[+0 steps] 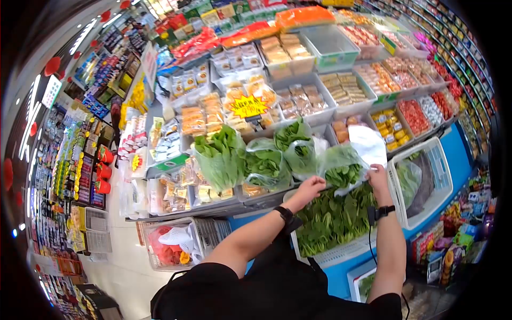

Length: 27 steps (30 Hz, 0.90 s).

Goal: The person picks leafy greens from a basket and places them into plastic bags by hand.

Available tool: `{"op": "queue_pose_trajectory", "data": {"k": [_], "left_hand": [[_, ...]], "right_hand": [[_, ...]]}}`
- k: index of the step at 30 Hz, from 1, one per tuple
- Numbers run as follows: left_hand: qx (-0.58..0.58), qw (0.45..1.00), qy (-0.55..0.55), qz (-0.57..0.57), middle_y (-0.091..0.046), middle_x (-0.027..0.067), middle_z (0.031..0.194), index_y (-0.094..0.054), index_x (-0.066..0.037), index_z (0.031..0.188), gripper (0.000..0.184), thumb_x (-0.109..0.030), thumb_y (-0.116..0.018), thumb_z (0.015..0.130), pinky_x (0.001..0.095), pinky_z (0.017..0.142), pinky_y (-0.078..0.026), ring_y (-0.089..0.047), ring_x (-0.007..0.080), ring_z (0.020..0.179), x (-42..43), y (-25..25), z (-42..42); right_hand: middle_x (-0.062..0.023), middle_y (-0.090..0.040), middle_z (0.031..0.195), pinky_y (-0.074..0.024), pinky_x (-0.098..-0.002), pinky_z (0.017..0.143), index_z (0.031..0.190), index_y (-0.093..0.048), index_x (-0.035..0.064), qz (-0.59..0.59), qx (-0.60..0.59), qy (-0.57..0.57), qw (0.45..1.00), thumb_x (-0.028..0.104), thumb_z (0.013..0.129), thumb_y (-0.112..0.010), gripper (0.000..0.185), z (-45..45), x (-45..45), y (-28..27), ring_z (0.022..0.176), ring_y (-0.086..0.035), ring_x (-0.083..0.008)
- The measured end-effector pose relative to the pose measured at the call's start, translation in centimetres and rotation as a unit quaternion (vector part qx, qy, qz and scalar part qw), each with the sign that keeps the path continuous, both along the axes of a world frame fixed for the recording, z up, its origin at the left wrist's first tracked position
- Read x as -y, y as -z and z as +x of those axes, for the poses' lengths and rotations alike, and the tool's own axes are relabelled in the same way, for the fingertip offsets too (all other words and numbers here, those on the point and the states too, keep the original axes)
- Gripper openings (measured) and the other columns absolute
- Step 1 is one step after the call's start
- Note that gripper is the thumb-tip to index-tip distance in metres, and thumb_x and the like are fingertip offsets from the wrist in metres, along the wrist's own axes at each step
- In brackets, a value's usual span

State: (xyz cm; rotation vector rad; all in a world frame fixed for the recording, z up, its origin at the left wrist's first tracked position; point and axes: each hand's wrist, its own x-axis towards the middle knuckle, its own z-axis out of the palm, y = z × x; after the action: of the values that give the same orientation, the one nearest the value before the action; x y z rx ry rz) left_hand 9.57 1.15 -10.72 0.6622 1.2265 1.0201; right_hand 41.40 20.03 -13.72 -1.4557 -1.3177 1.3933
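A clear plastic bag of leafy greens (pixel 344 169) lies at the display's front edge, between my two hands. My left hand (pixel 312 188) is at the bag's left side, its fingers pinched together; what they hold is too small to make out. My right hand (pixel 378 178) grips the bag's right edge, just below a white sheet (pixel 368 145). Beneath both hands, loose greens (pixel 336 218) fill a white basket (pixel 333 257). More bagged greens (pixel 218 159) stand in a row to the left.
Bins of packaged snacks (pixel 298 101) rise behind the bags. At the right is a white basket (pixel 448 173) with bagged produce. A crate (pixel 213 237) with red and white plastic stands at lower left. Shelves line both sides.
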Motion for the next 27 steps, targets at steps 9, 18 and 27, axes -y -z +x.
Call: {"op": "queue_pose_trajectory", "data": {"k": [9,18,27], "left_hand": [[-0.073,0.996,0.053,0.013,-0.068,-0.0009,0.12,-0.067,-0.008,0.127,0.026,-0.024,-0.071,0.106,0.0319,0.097,-0.052,-0.062,0.0114,0.11,3.0,1.0,0.6],[-0.323,0.925,0.005,0.202,-0.071,0.01,0.131,-0.07,-0.004,0.128,0.032,-0.017,-0.075,0.099,0.0348,0.098,-0.054,-0.068,0.0236,0.119,9.0,-4.1,2.7],[-0.218,0.647,0.026,0.73,-0.068,0.0084,0.077,-0.078,-0.004,0.084,0.008,0.003,-0.078,0.082,0.0371,0.06,-0.046,-0.054,0.0228,0.058,22.6,-45.1,3.9]], "right_hand": [[-0.0047,-0.066,0.099,-0.0463,-0.0261,0.066,0.135,-0.06,0.0048,-0.007,0.046,-0.034,0.998,0.011,0.094,-0.073,0.043,0.3,4.4,-0.2,0.081,-0.061,-0.012],[-0.0032,-0.074,0.11,-0.0515,-0.0269,0.07,0.128,-0.062,0.0103,-0.079,-0.207,0.049,0.974,0.015,0.105,-0.069,0.024,2.8,17.1,2.1,0.087,-0.069,-0.0133],[-0.01,-0.076,0.109,-0.0586,-0.0306,0.068,0.125,-0.06,0.0076,-0.19,-0.222,0.081,0.953,0.011,0.108,-0.062,0.017,6.4,28.2,5.0,0.088,-0.074,-0.019]]}}
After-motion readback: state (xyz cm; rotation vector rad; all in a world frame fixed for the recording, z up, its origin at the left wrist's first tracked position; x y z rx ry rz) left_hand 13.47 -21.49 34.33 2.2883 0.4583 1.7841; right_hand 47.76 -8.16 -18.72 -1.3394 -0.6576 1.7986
